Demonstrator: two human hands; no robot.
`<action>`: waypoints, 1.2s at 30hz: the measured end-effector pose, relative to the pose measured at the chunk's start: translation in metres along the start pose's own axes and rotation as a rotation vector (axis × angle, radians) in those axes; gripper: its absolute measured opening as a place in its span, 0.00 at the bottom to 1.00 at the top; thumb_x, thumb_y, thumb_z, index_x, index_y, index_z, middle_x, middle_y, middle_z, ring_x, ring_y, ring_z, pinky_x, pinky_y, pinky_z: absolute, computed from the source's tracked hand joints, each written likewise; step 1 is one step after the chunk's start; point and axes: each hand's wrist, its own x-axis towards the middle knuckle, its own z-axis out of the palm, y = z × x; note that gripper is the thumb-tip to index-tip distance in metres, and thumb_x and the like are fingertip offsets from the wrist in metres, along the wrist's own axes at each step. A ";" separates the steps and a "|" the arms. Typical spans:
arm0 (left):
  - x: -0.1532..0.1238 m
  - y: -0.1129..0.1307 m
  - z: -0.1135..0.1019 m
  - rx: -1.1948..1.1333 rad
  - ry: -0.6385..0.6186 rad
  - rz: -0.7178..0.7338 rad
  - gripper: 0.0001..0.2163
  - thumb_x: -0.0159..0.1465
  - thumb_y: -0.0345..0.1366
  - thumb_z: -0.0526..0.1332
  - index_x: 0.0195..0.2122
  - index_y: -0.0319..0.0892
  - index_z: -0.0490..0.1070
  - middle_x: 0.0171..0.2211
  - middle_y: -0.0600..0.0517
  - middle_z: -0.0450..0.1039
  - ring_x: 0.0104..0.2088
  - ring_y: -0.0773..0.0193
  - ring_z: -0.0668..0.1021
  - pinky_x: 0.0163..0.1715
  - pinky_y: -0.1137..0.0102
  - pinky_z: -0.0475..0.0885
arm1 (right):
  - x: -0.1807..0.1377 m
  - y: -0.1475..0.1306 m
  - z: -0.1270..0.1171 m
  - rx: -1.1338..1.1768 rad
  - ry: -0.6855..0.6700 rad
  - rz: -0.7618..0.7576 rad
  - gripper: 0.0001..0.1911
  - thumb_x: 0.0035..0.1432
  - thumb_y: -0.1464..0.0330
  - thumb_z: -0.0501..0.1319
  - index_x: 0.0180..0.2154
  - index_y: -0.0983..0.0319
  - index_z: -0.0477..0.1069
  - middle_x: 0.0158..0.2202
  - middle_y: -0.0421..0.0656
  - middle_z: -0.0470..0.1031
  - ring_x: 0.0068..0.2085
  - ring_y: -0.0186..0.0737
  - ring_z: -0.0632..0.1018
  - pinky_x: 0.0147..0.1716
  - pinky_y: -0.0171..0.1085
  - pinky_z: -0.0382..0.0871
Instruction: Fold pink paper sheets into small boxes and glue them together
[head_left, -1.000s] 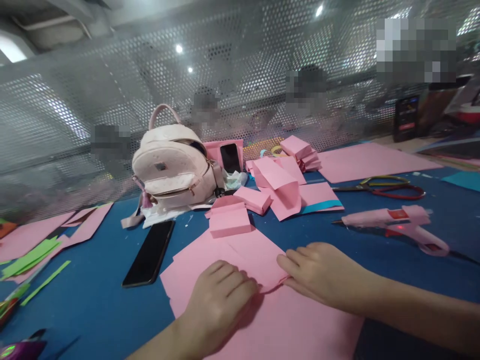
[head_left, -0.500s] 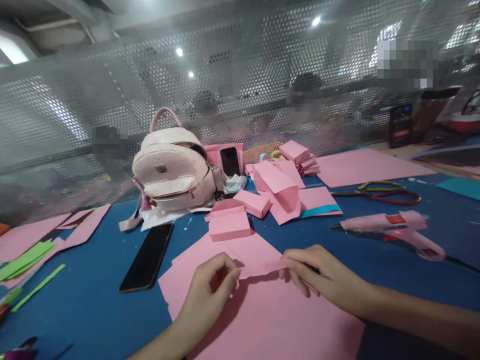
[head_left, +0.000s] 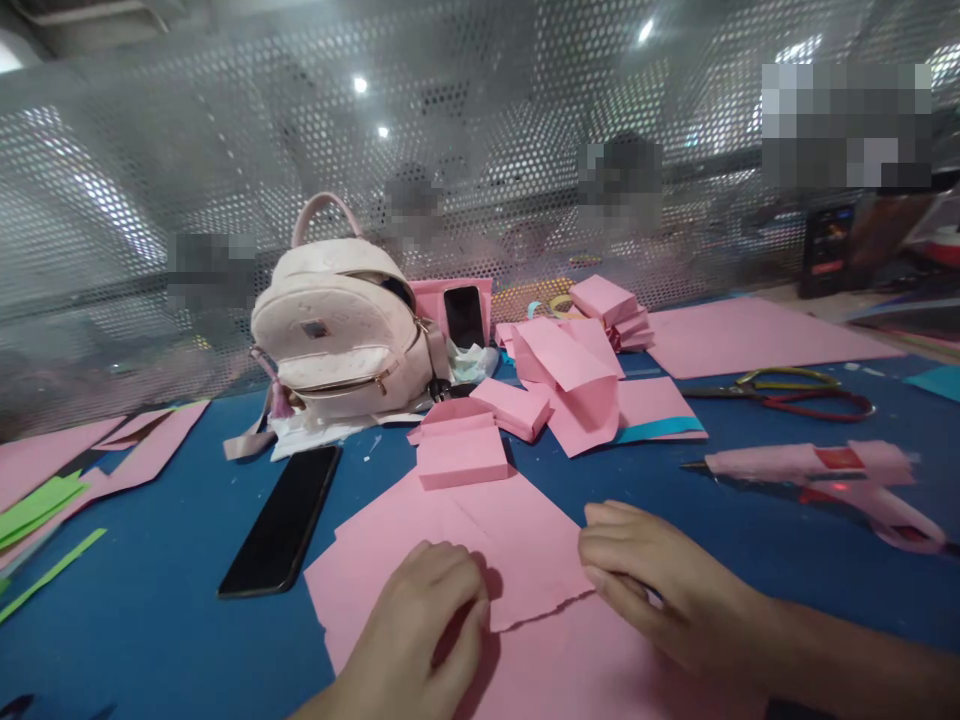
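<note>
A large pink paper sheet (head_left: 600, 670) lies on the blue table in front of me, with a folded-over flap (head_left: 525, 560) that has a ragged near edge. My left hand (head_left: 424, 625) rests on the sheet at the flap's left end, fingers curled down onto the paper. At the flap's right end my right hand (head_left: 652, 585) has its fingers bunched together, and they press on the paper's edge. Both hands touch only this paper.
A pale pink backpack (head_left: 337, 330) stands behind, with a black phone (head_left: 281, 520) lying in front of it. Folded pink paper boxes (head_left: 461, 455) sit just beyond the sheet. A pink glue gun (head_left: 825, 470) and scissors (head_left: 795, 390) lie to the right, green strips (head_left: 37, 500) at left.
Half a second ago both hands pinched the fold's edge and held it up off the sheet. Now the flap lies down flat and the hands press on its two ends.
</note>
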 end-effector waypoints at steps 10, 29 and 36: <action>0.000 -0.005 -0.001 -0.148 0.002 -0.202 0.09 0.72 0.35 0.51 0.32 0.45 0.62 0.30 0.53 0.70 0.32 0.62 0.71 0.32 0.70 0.64 | -0.004 -0.015 -0.004 -0.142 -0.168 -0.379 0.11 0.54 0.76 0.52 0.24 0.60 0.52 0.22 0.38 0.65 0.27 0.38 0.62 0.29 0.40 0.49; 0.000 0.004 0.001 -0.297 0.076 -0.161 0.13 0.70 0.29 0.53 0.54 0.49 0.61 0.39 0.52 0.74 0.41 0.62 0.78 0.47 0.65 0.72 | -0.005 -0.011 0.002 -0.182 -0.077 -0.397 0.14 0.59 0.75 0.51 0.22 0.59 0.55 0.20 0.39 0.66 0.27 0.38 0.63 0.29 0.40 0.52; -0.004 0.011 0.001 0.040 0.078 0.073 0.15 0.69 0.29 0.55 0.56 0.47 0.63 0.50 0.46 0.75 0.48 0.55 0.77 0.48 0.58 0.74 | -0.020 -0.020 -0.003 -0.267 -0.029 -0.359 0.15 0.64 0.73 0.50 0.24 0.60 0.62 0.22 0.39 0.68 0.27 0.38 0.64 0.30 0.40 0.52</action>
